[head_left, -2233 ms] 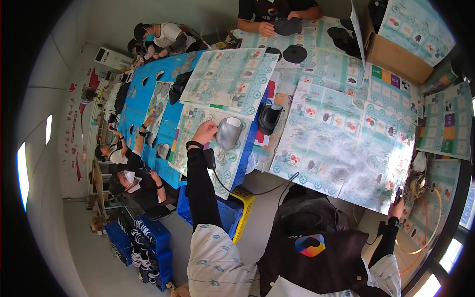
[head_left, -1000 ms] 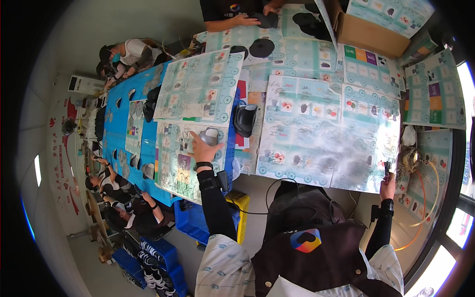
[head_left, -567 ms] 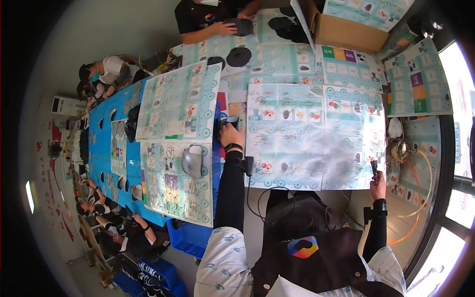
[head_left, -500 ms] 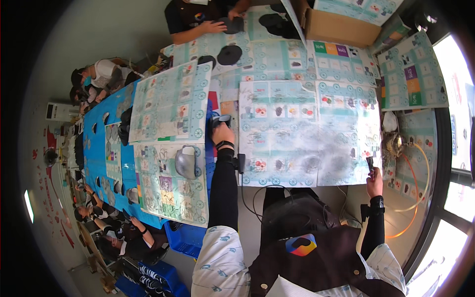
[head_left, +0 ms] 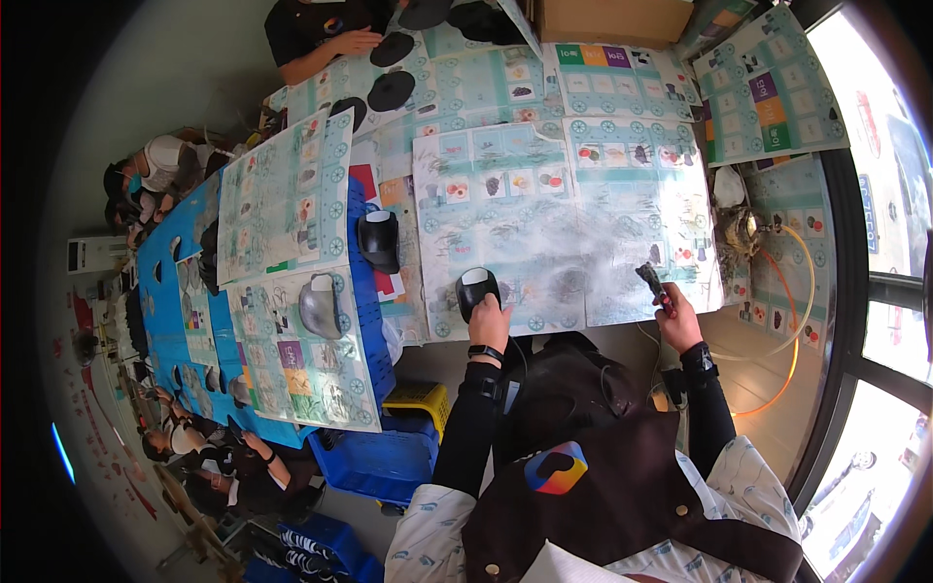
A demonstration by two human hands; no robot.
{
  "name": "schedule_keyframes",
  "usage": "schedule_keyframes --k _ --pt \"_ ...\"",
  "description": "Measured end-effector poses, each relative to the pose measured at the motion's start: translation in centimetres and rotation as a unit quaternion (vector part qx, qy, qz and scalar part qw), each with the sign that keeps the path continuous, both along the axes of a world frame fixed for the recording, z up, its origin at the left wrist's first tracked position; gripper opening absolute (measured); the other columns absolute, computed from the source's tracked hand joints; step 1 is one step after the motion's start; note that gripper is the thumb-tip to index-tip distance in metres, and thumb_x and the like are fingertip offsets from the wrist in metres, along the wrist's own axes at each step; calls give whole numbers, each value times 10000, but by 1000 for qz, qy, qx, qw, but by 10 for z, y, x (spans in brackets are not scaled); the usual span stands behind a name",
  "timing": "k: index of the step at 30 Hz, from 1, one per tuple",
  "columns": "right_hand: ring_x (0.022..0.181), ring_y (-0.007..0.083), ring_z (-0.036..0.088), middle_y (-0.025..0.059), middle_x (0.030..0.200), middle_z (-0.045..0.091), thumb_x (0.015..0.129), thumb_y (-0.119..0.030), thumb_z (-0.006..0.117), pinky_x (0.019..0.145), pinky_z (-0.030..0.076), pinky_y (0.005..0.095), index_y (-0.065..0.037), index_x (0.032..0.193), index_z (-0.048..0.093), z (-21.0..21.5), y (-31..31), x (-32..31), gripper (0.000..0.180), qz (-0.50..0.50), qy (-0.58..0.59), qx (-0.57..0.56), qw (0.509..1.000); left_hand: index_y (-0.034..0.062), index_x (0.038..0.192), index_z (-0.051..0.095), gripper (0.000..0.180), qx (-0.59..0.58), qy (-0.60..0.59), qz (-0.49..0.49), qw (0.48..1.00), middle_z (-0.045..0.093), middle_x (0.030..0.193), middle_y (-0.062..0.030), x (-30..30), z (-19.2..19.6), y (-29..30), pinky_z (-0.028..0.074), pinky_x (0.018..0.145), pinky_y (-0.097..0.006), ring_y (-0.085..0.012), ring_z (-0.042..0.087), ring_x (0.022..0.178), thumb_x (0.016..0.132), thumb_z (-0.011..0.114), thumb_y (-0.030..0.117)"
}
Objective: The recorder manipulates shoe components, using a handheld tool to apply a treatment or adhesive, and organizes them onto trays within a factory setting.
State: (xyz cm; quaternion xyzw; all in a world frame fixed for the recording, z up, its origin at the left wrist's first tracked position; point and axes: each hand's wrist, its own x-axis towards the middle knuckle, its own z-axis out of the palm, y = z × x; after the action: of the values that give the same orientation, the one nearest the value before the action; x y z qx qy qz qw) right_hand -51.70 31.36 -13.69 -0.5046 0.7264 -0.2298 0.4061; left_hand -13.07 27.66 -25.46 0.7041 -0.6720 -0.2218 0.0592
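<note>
My left hand (head_left: 491, 319) grips a black mouse-shaped device with a pale top (head_left: 477, 290), resting on the smudged printed sheet (head_left: 544, 223) on the table in front of me. My right hand (head_left: 677, 316) holds a small dark tool (head_left: 651, 281) upright at that sheet's right edge. To the left, a second black device (head_left: 378, 241) lies by the blue table edge. A grey device (head_left: 319, 306) lies on another printed sheet (head_left: 311, 360).
Several printed sheets cover the long table. A cardboard box (head_left: 603, 15) stands at the far end. A person's hand (head_left: 352, 41) rests at the far left corner, and other people sit along the left. Blue crates (head_left: 374, 462) and a yellow one (head_left: 420, 398) are below. An orange cable (head_left: 792, 330) loops at right.
My left hand has come from the grey device on the left sheet to the sheet in front of me and now grips the black device. My right hand has stayed at the sheet's right edge.
</note>
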Motion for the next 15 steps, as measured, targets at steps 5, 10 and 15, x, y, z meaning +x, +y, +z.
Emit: schedule_keyframes --k 5,10,15 --pt "770 189 620 82 875 667 802 1 555 734 515 324 2 1086 598 1 14 -5 287 -1 -24 3 1000 -28 1155 551 599 -231 -75 155 958 595 1109 -189 5 35 -21 445 966 -481 -391 545 1082 816 800 398" --pt "642 84 550 23 887 695 800 -25 573 551 460 256 -26 1053 623 13 -1 13 258 -33 -215 104 970 37 986 691 274 32 -2 199 980 723 943 -183 66 -24 -18 540 801 -491 -403 684 925 823 762 245" --pt "685 105 582 33 867 702 784 -53 585 619 494 278 -24 1003 632 13 3 2 225 -20 -209 134 968 10 918 630 215 -41 96 140 985 687 895 -190 7 9 -17 518 796 -491 -394 665 857 804 700 178"
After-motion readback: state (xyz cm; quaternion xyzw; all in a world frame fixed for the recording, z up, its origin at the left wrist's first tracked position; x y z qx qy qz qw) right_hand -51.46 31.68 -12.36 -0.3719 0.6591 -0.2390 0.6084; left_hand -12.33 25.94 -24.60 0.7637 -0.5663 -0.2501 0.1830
